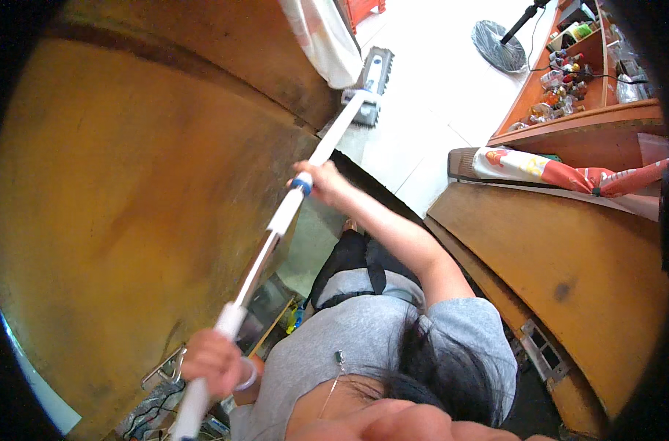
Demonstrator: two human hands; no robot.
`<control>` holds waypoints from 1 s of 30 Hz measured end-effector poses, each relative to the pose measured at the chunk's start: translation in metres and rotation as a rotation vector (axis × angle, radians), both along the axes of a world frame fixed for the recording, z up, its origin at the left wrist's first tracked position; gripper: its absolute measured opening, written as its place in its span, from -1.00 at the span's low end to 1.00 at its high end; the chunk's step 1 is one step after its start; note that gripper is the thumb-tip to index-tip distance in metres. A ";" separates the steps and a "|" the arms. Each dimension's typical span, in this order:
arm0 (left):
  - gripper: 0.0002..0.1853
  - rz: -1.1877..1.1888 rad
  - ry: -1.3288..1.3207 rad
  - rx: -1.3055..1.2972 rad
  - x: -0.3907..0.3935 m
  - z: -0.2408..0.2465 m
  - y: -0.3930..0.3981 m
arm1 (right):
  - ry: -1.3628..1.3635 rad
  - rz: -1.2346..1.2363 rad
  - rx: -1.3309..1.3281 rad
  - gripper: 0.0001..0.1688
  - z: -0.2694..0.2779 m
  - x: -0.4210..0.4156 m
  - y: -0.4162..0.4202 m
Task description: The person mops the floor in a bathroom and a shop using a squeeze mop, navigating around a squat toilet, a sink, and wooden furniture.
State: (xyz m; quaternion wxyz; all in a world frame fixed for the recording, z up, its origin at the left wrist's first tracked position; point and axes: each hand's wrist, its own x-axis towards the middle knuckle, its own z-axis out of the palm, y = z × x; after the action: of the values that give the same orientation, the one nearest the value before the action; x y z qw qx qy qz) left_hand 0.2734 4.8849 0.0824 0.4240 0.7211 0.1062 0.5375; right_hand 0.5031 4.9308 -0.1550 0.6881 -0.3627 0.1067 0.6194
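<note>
A long white-and-metal pole runs diagonally across the view. It belongs to a flat mop, whose grey head (pixel 374 82) with a fringed edge lies on the white tiles beyond the dark threshold. My right hand (pixel 324 181) grips the pole (pixel 334 129) just by its blue collar, with my arm stretched forward. Lower down, near the pole's back end, my left hand (pixel 213 361) is closed around the white grip, a pale bracelet at its wrist. The mop head is close to the hanging end of a white cloth (pixel 329 49).
A large brown wooden panel (pixel 119 165) fills the left, and another wooden surface (pixel 555 248) stands at right. A tied red-and-white curtain (pixel 566 173) hangs beside the opening. Farther off are a plastic-wrapped round stand base (pixel 498 47) and a wooden cabinet (pixel 582 118) holding several bottles.
</note>
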 end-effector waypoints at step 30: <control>-0.82 0.160 -0.200 -0.083 0.089 0.071 0.050 | 0.098 -0.218 0.073 -0.80 0.052 0.056 -0.022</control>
State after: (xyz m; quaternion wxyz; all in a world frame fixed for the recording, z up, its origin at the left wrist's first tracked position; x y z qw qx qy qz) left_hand 0.3620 4.9353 0.1529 0.4177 0.6350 0.1426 0.6340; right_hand 0.5594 4.9089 -0.1032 0.7580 -0.2931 0.1562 0.5614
